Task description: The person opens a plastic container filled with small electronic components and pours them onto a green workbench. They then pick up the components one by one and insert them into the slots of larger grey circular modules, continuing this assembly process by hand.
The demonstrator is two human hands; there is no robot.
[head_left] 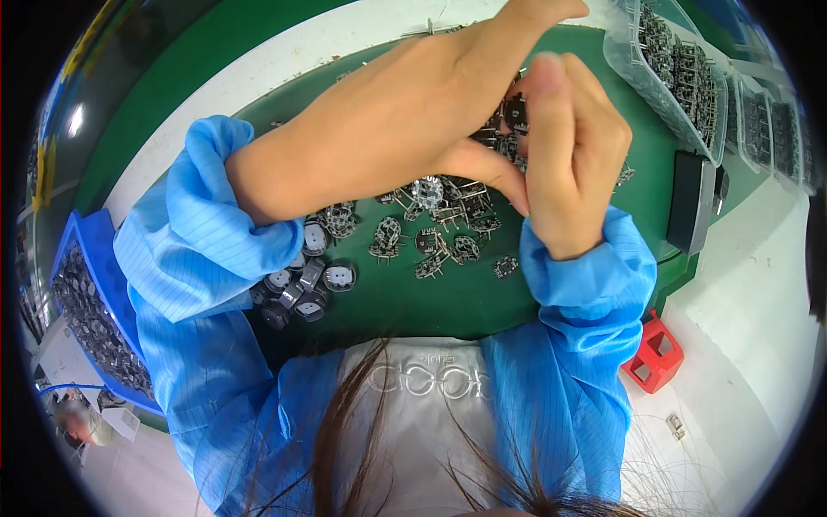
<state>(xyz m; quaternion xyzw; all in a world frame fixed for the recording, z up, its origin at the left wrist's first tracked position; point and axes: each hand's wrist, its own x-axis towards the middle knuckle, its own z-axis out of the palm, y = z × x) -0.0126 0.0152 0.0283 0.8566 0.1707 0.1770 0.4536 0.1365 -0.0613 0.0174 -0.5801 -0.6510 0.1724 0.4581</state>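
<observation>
Over the green work surface my two hands meet at the upper right. My right hand (575,142) is closed, its thumb raised and fingers curled, around a small black round part (516,114) with pins. My left hand (444,86) reaches across from the left, back up, with one finger stretched out at the far side and its thumb spread toward my right palm; its other fingers are hidden behind. Beneath the hands lies a loose pile of small metal-pinned electronic parts (426,191). Several round grey-and-black pieces (339,277) lie near my left sleeve.
Clear plastic bins (702,142) full of pinned parts stand at the far right. A blue tray (102,379) of small dark parts sits at the left. A dark box-like device (689,202) is at the right edge, above a red plastic stool (652,354).
</observation>
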